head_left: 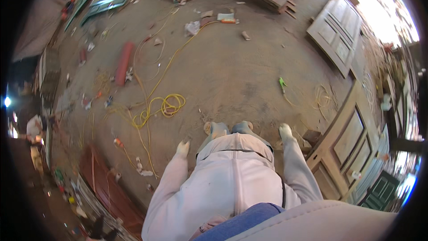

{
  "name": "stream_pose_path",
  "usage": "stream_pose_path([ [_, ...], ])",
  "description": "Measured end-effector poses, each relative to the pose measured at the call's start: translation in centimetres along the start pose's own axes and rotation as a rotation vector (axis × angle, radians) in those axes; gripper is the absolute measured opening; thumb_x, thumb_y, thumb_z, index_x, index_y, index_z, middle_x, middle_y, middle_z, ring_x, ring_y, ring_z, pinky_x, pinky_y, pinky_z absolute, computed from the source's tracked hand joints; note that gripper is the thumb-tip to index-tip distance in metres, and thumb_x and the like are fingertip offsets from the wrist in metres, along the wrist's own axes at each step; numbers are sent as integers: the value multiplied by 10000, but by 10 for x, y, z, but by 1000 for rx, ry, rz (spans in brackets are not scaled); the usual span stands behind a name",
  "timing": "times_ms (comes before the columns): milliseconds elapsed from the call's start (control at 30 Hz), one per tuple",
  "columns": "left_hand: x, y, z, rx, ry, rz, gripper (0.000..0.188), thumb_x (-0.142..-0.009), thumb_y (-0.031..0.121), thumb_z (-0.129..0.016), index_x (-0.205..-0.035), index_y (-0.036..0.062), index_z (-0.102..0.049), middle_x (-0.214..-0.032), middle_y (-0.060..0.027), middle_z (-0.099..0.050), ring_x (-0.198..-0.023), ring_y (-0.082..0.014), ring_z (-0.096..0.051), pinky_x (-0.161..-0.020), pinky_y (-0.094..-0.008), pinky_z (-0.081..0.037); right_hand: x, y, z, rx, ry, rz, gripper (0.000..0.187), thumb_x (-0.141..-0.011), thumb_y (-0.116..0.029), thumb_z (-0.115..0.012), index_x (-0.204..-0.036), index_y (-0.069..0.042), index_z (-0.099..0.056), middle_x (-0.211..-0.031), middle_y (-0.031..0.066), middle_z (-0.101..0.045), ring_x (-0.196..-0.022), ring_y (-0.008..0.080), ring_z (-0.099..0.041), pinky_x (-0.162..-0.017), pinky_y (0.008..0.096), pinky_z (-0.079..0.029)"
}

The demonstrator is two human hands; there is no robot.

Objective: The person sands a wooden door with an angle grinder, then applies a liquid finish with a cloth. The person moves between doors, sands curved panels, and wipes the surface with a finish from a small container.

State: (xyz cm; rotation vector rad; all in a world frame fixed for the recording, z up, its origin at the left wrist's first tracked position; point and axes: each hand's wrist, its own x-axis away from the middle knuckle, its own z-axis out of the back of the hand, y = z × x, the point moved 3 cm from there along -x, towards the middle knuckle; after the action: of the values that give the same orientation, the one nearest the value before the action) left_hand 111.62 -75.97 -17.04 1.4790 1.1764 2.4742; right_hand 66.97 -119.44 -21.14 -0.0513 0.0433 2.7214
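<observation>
dusty floor (232, 71), panelled wooden door (342, 149)

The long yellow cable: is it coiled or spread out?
Partly coiled: the long yellow cable lies in loose loops, while one stretch runs across the brown floor toward a small orange block.

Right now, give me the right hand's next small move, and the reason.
Probably ease the right hand sideways toward the brown paneled door: the hand hangs apart from it, apparently holding nothing, and the door's near edge is on that side.
</observation>
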Motion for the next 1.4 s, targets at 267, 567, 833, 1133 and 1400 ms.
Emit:
stream_pose_path([
  [267, 26, -157, 107, -703, 87, 162, 374, -958, 296, -571, -1089, -50, -627, -1059, -244, -672, -955, -367, -649, -856, -459, -504, -260, -173, 134, -651, -544, -418, 310, -897, -203, -528, -1162, -107, -658, -1164, 186, -690, -1115, 355, -648, -946, 437, -506],
  [567, -91, 56, 66, -1121, -132, -734, 309, -971, 289, -578, -1044, -8, -622, -970, -212, -683, -873, -337, -649, -806, -435, -522, -80, -157, 133, -689, -461, -1102, 318, -909, -285, -569, -1115, -55, -645, -1131, 192, -685, -1088, 338, -659, -931, 436, -508],
  [833, -229, 295, 14, -490, -172, -346, 125, -1008, 260, -571, -923, 171, -550, -699, -32, -641, -480, -122, -519, -397, -278, -396, 135, -214, 148, -39, -254, -1885, 834, -825, -403, -731, -1503, -123, -335, -1537, 198, -324, -1455, 388, -268, -1192, 557, -193],
  [1133, -152, 259, -241, -966, -589, -325, 213, -952, 262, -646, -1067, 82, -642, -815, -36, -690, -639, -147, -640, -513, -306, -491, 171, -254, 143, -378, -402, -2140, 1190, -777, -515, -751, -1599, -63, -18, -1654, 224, 3, -1526, 401, -65, -1186, 660, -37],
  [1400, 26, 272, -422, -1377, -1201, -1229, 324, -882, 238, -681, -1157, 69, -658, -1077, -173, -704, -984, -343, -663, -887, -420, -514, 159, -244, 139, -473, -435, -2244, 1229, -775, -544, -738, -1588, -18, 20, -1649, 244, 52, -1528, 421, -8, -1165, 689, -8],
])
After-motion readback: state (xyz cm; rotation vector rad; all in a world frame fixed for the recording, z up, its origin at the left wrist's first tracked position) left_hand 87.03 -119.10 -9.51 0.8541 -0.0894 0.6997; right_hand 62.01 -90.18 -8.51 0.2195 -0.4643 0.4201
